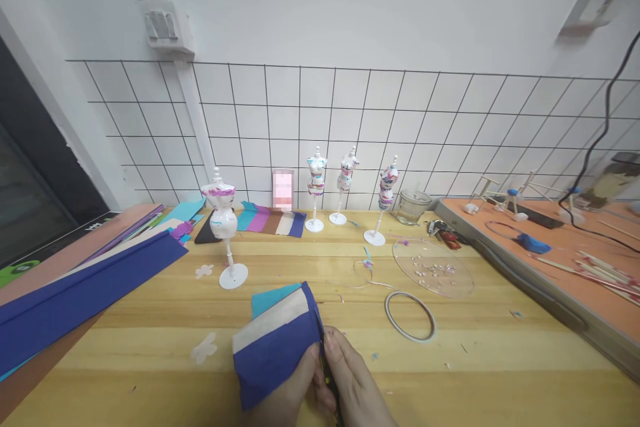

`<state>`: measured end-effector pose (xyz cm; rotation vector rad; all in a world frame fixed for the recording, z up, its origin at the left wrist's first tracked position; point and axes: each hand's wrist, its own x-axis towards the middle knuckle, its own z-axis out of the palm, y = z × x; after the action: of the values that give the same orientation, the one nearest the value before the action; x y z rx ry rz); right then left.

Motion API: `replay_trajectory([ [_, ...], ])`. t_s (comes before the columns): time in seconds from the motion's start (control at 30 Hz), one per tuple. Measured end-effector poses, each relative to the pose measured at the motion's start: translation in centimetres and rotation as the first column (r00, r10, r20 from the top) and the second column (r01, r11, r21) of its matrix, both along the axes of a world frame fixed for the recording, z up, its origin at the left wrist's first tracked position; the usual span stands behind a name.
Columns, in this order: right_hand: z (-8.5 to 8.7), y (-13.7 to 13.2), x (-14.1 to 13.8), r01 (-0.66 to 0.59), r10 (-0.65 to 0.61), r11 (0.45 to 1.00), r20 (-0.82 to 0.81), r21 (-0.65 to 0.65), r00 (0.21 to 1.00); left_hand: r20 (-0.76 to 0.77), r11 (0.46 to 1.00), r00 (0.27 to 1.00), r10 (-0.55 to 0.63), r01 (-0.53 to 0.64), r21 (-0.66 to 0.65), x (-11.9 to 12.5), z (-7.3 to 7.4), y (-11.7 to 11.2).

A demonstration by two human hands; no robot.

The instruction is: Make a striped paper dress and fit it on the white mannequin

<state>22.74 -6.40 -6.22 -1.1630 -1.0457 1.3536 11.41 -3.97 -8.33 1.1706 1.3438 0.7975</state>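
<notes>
At the bottom centre, my left hand (293, 395) is closed under a folded wad of dark blue crepe paper (273, 355), which has a beige strip and a teal sheet showing at its top. My right hand (356, 383) is closed against the paper's right edge, pinching a thin dark tool with a yellow spot (326, 373) that I cannot identify. Beyond the paper on the wooden table, a small white dressmaker's mannequin (223, 215) painted pink and blue stands on a round foot.
Long blue, beige and brown paper sheets (85, 293) lie at left. Three more small mannequins (316, 177) stand by the grid wall, beside colour swatches (270, 220) and a glass jar (413, 205). A clear disc with beads (433, 267), a ring (410, 315) and an orange board (575, 260) are at right.
</notes>
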Motion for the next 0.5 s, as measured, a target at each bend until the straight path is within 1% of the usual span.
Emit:
replay_trajectory([
  [0.07, 0.0, 0.1, -0.1, -0.038, 0.038, 0.999, -0.006, -0.003, 0.999, 0.02, 1.0, 1.0, 0.018, -0.019, 0.007, -0.4, -0.2, -0.1],
  [0.2, -0.4, 0.4, -0.4, -0.065, 0.066, 0.998, -0.051, 0.022, 0.997, 0.093, 1.0, 0.995, 0.023, -0.024, 0.004, -1.3, -0.3, 0.1],
  [0.4, -1.1, 0.6, -0.8, -0.081, 0.087, 0.993, -0.063, 0.091, 0.994, 0.127, 0.998, 0.991, 0.05, -0.056, 0.042, -0.8, -0.1, 0.0],
  [0.5, -1.2, 0.7, -0.7, -0.112, 0.119, 0.989, -0.077, 0.098, 0.99, 0.161, 0.994, 0.985, 0.06, -0.073, 0.077, -0.7, 0.0, 0.0],
])
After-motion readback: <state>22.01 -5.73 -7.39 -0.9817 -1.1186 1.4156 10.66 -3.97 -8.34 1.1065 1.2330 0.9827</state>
